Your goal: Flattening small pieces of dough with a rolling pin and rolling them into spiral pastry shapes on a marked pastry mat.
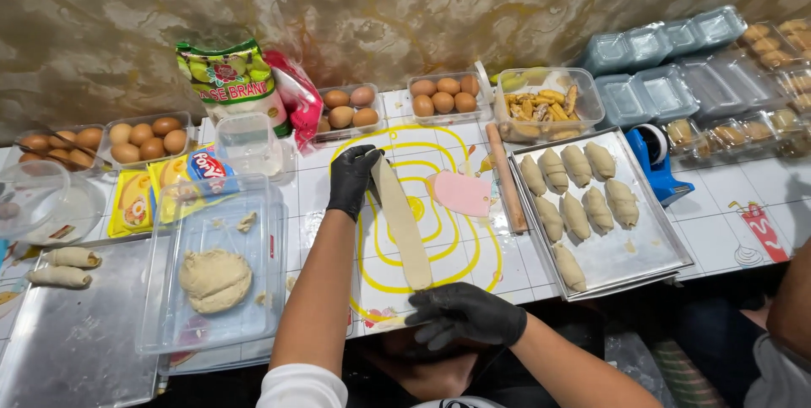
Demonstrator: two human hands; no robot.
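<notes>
While hands (355, 178) stretch dough (402, 224), green bag (232, 83) stands.

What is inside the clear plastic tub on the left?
The clear plastic tub holds a lump of dough and a few scraps. Whatever lies beneath the lump is hidden.

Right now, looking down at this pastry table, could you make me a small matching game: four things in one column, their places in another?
Things:
1. dough strip
2. dough lump
3. pink scraper
4. rolled pastries

Places:
A. in the clear plastic tub
B. on the metal tray
C. stretched between the left hand and right hand
D. beside the wooden rolling pin

Pairs: 1-C, 2-A, 3-D, 4-B
</notes>
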